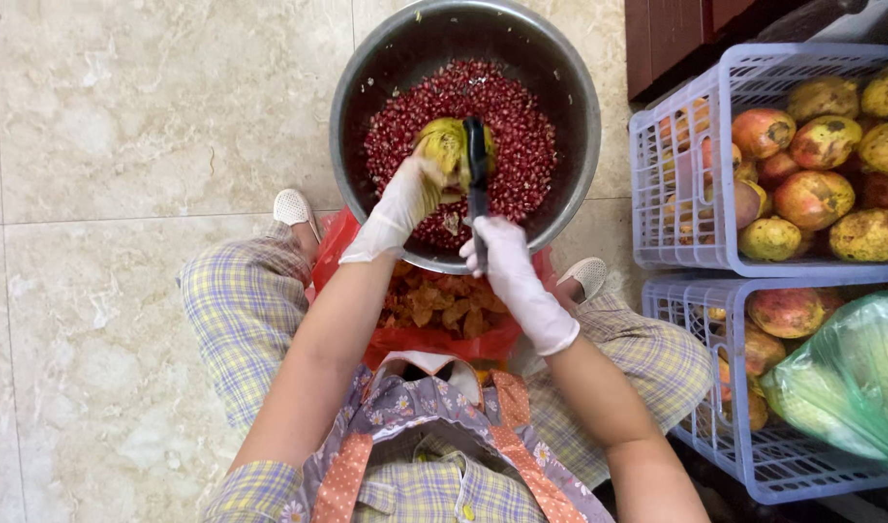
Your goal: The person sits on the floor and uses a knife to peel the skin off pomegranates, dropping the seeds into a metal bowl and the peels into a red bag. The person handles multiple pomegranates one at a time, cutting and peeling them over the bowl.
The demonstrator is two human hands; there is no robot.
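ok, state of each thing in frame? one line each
left hand: gloved, holding pomegranate half
right hand: gloved, gripping black tool
pomegranate half: held over bowl, cut side down
black tool: lying across the fruit's back
metal bowl: holds a layer of red seeds
red bag: open, holding peels
upper crate: filled with whole pomegranates
lower crate: part filled, green bag on top

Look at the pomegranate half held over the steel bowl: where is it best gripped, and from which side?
Grip the pomegranate half by its rounded yellow rind, coming from its left as the left hand does. The rind faces up and the dark tool in the right hand lies across its right side, above the steel bowl.
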